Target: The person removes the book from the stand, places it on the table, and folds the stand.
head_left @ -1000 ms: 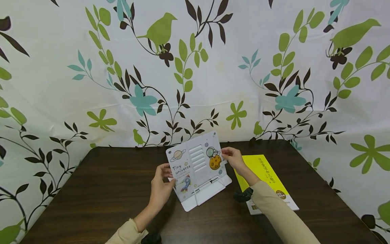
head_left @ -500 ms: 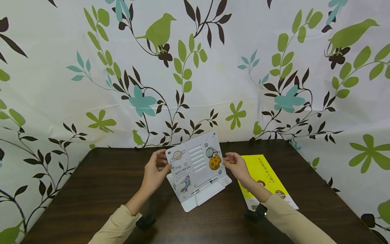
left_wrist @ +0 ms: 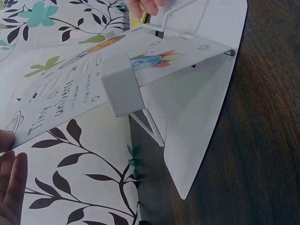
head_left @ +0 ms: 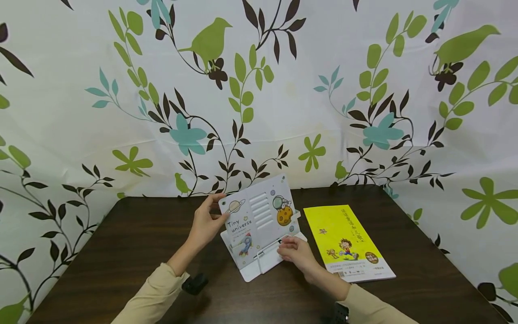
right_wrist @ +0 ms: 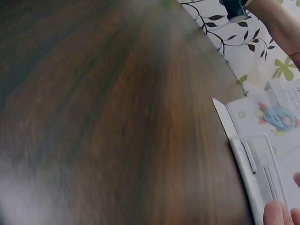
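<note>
A white "Tiny universe" book stand [head_left: 263,225] with space drawings stands tilted back on the table. My left hand [head_left: 204,223] pinches the upper left edge of its panel, thumb in front and fingers behind. In the left wrist view, a white side block [left_wrist: 122,86] and the flat base [left_wrist: 187,126] show below the raised panel. My right hand [head_left: 298,255] is at the front ledge, its fingers loosely bent over the right end near the wire page holder [head_left: 260,261]. In the right wrist view, its fingertips [right_wrist: 276,216] appear right at the ledge beside the slots.
A yellow book [head_left: 323,220] with a cartoon child on its cover lies to the right of the stand. The dark wooden table [head_left: 141,252] ends at a patterned cloth backdrop [head_left: 283,112]. A black camera [head_left: 195,283] is on the left wrist.
My left hand has moved up from the stand's lower left side to its upper left edge. The right hand has left the right edge and come down to the ledge, uncovering the book.
</note>
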`<action>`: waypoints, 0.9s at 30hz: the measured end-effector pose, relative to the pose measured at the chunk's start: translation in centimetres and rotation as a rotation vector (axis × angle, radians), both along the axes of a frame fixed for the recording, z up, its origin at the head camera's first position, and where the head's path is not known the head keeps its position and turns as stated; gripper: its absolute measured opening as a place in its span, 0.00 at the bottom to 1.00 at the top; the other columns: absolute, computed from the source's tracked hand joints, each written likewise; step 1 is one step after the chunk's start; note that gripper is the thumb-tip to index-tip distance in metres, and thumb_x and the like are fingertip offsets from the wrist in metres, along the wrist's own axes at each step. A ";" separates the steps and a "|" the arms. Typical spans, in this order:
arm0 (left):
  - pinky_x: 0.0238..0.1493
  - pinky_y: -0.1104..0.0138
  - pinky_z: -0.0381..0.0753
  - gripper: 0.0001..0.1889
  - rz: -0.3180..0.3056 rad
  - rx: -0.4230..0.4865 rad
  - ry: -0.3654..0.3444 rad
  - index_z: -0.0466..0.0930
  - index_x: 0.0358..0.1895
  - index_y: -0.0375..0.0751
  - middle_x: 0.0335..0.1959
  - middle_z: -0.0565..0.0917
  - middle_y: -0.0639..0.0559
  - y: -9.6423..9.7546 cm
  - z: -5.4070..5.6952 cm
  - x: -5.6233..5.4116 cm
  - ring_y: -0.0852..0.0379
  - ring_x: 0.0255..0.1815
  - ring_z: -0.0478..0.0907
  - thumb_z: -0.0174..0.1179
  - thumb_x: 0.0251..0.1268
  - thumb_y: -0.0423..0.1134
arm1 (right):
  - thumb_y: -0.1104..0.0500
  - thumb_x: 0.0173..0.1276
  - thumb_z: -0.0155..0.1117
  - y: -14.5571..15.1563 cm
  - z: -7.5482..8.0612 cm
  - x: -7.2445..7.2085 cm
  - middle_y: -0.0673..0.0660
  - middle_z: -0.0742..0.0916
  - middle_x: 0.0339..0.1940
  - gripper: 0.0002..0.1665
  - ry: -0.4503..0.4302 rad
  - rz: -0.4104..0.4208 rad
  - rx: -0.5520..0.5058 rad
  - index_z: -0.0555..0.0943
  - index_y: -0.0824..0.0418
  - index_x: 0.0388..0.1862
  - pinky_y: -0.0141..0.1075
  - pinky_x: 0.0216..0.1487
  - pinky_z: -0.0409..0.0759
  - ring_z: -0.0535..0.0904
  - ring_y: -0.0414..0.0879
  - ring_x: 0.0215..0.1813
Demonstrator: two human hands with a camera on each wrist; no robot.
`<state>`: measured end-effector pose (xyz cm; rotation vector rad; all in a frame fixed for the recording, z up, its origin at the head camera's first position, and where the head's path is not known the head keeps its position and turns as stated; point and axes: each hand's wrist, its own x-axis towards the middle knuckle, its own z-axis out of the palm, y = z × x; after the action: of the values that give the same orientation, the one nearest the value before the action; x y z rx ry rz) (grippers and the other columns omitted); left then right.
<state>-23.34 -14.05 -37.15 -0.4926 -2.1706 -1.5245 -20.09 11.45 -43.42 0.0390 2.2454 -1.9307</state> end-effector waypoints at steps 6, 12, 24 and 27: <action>0.31 0.73 0.79 0.25 0.000 -0.003 -0.013 0.71 0.52 0.32 0.46 0.76 0.40 0.0 0.0 0.1 0.47 0.40 0.76 0.61 0.47 0.18 | 0.68 0.57 0.61 -1.2 -0.6 0.0 0.62 0.83 0.38 0.26 -0.038 -0.062 -0.047 0.66 0.78 0.52 0.36 0.41 0.80 0.79 0.42 0.35; 0.30 0.73 0.79 0.24 0.008 0.006 -0.018 0.72 0.52 0.33 0.45 0.76 0.40 0.0 -0.1 0.2 0.47 0.40 0.76 0.61 0.48 0.19 | 0.70 0.55 0.62 -2.7 -0.8 -0.2 0.61 0.82 0.34 0.27 -0.059 -0.149 -0.141 0.61 0.76 0.49 0.32 0.36 0.79 0.77 0.40 0.30; 0.29 0.73 0.79 0.24 0.029 0.017 -0.009 0.72 0.51 0.32 0.40 0.77 0.41 0.3 -0.2 0.1 0.49 0.38 0.76 0.60 0.46 0.17 | 0.74 0.58 0.55 -4.5 -1.2 -0.2 0.60 0.82 0.27 0.26 -0.045 -0.192 -0.300 0.52 0.73 0.48 0.31 0.31 0.81 0.80 0.40 0.24; 0.29 0.73 0.79 0.24 0.035 0.015 -0.011 0.72 0.51 0.32 0.40 0.77 0.41 0.3 -0.2 0.2 0.49 0.38 0.76 0.60 0.46 0.18 | 0.75 0.58 0.53 -4.7 -1.2 -0.2 0.59 0.81 0.26 0.25 -0.042 -0.196 -0.316 0.51 0.71 0.48 0.30 0.29 0.80 0.79 0.40 0.23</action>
<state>-23.17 -13.75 -37.31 -0.4406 -2.1629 -1.5272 -20.31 6.72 -44.65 0.2625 1.9474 -2.3406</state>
